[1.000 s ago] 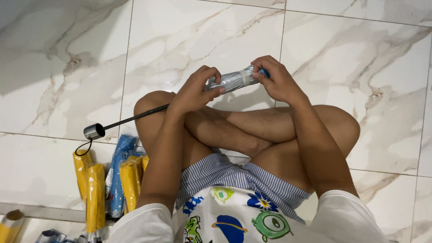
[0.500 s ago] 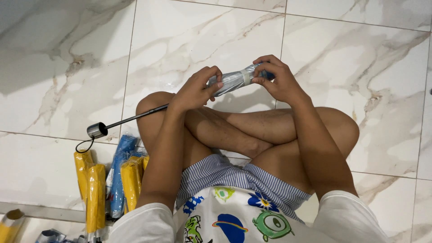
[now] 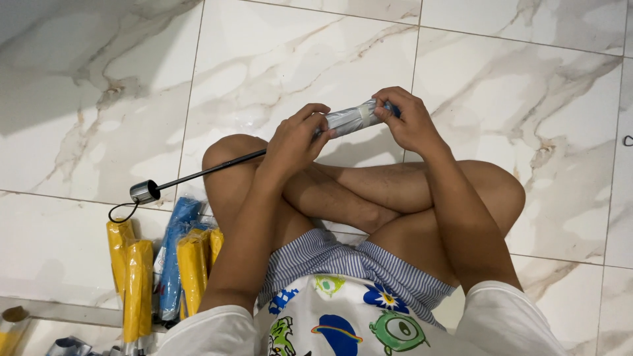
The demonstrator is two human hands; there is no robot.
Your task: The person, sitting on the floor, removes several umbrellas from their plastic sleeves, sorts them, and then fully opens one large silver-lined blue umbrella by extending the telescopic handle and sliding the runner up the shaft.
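Observation:
I sit cross-legged on a marble floor. Both hands hold a folding umbrella with grey-silver rolled fabric, level above my knees. My left hand grips the near end of the rolled fabric. My right hand closes on the far end, fingers pinching the strap band. The umbrella's thin black shaft runs out to the left and ends in a round metal handle with a black wrist loop, just above the floor.
Several folded umbrellas lie on the floor by my left hip: yellow ones and a blue one. A metal strip runs along the lower left. White marble tiles spread all around.
The umbrella has tilted a little, its handle end sinking lower at the left. My fingers have shifted slightly on the rolled fabric. The view barely moved.

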